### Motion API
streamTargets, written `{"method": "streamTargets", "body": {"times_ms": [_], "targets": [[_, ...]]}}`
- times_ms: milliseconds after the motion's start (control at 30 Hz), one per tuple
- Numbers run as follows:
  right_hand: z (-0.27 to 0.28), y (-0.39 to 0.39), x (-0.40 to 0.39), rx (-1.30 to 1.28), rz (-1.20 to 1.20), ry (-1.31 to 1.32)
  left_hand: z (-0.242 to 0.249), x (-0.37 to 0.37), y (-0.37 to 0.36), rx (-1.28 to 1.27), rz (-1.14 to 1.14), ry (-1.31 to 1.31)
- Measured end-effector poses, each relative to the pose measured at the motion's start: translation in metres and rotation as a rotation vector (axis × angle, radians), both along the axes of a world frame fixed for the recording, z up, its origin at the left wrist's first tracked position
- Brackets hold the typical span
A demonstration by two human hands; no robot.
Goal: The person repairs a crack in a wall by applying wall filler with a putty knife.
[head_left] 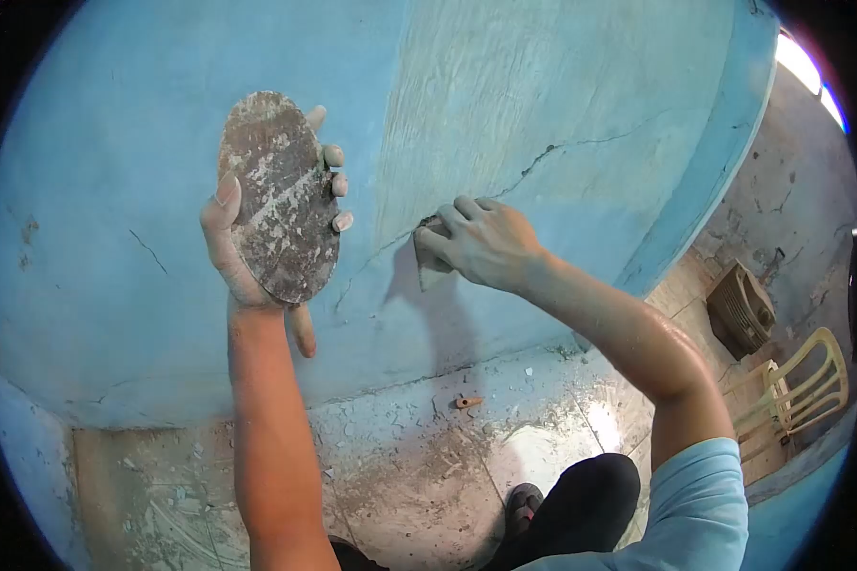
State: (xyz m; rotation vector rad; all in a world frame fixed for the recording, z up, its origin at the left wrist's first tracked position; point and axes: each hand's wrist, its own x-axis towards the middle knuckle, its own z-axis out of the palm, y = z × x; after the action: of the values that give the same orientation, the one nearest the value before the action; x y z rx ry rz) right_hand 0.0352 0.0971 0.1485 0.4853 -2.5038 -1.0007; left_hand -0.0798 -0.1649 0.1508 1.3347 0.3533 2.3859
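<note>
My left hand (227, 243) holds up an oval, plaster-stained board (281, 200), its thumb over the near face and several fingertips showing past the right edge. A handle end sticks out below the board by my wrist. My right hand (476, 238) is closed around a small flat scraper (432, 270), held against the blue wall (352, 314) at a long crack (533, 167). The crack runs from beside the fingers up to the right, across a paler, streaked patch of wall. Most of the scraper is hidden by my fingers.
Debris lies scattered on the tiled floor (390, 476), with a small orange-brown piece (468, 403) near the wall base. At the right stand a cream plastic chair (814, 381) and a brown ribbed container (741, 309). The wall ends at a vertical edge on the right.
</note>
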Motion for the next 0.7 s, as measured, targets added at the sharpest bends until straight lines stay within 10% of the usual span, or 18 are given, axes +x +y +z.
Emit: {"method": "streamTargets", "body": {"times_ms": [300,467,700], "targets": [[-0.014,-0.013,0.009,0.001,-0.005,0.125,-0.010,-0.015,-0.004,0.049,-0.100,0.004],[-0.008,-0.039,0.016,-0.624,-0.276,-0.035,0.001,0.000,-0.001,0.052,-0.088,0.025],[-0.021,-0.025,0.019,-0.830,-0.230,-0.091,0.002,-0.002,-0.001,0.041,-0.019,0.050]]}}
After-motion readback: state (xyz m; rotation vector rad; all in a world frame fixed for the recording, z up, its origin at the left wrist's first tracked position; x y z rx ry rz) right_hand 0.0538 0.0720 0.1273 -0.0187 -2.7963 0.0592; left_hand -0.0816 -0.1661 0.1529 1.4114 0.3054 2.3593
